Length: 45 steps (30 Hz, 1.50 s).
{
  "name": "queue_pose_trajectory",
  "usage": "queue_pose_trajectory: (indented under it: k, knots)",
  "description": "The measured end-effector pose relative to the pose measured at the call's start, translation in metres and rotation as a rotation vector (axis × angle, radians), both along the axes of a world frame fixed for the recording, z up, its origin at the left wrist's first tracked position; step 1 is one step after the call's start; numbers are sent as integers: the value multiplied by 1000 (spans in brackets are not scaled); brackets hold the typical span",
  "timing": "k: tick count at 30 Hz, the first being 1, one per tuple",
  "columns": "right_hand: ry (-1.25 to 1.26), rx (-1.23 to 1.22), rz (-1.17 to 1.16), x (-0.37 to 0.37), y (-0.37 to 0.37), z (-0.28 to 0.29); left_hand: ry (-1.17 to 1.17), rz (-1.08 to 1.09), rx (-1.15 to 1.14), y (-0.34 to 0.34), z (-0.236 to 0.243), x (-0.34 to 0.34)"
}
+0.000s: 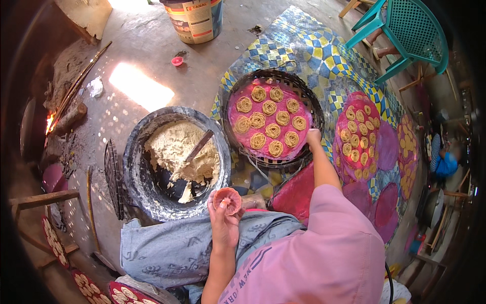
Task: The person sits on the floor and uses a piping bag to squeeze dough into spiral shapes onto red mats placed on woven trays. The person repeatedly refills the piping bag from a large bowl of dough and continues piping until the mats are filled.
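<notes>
My left hand (pixel 224 225) is closed round a small reddish-pink cup (pixel 232 198), its thumb over the mouth. Out to the right, my right hand (pixel 313 136) is closed at the edge of a round pink mat (pixel 243 133); its fingertips are hidden. Several coiled dough nests (pixel 269 108) lie on that mat, which rests on a dark woven basket (pixel 318 105). Left of the basket stands a large dark basin (pixel 132 167), its wall smeared with dough. Pale dough (pixel 169 142) fills part of it, and a flat wooden paddle (pixel 200 145) sticks in the dough.
Another pink mat with dough coils (pixel 360 134) lies on the patterned floor sheet (pixel 324 55) at right. A printed bucket (pixel 195 23) and a green plastic chair (pixel 416 30) stand at the back. Flames (pixel 49 123) burn at far left; a person (pixel 446 161) is at far right.
</notes>
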State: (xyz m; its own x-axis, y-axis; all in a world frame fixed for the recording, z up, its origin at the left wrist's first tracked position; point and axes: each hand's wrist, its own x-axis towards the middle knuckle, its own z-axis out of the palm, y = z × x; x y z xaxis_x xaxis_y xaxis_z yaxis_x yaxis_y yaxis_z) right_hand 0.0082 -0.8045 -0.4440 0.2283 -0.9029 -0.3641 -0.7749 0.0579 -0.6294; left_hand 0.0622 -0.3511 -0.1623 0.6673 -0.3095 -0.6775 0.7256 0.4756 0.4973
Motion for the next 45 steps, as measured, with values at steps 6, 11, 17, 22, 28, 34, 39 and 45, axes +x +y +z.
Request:
queue_pose_trajectory:
  k: [6,11,17,22,28,34,39,45]
  knots:
    - [-352,269,-434,4,13,-4,-23,-16,-3,1,-2,-4]
    - [-97,-127,-207,18,13,-6,-16,-62,-45,2,-3,-3]
    - [-10,-252,-158,37,13,12,-48,-61,-70,3,0,-5]
    - [-560,-426,-29,38,-37,99,-61,-76,-89,7,3,-5]
    - [-323,-543,-167,-123,-192,245,-55,-64,-113,11,5,-6]
    - [485,-833,-407,-204,-163,231,-68,-98,-119,7,5,-7]
    - [46,-443,221,-59,-22,120,-31,-75,-80,4,7,-5]
    - [678,-177,625,83,99,83,-42,-70,-77,7,4,-2]
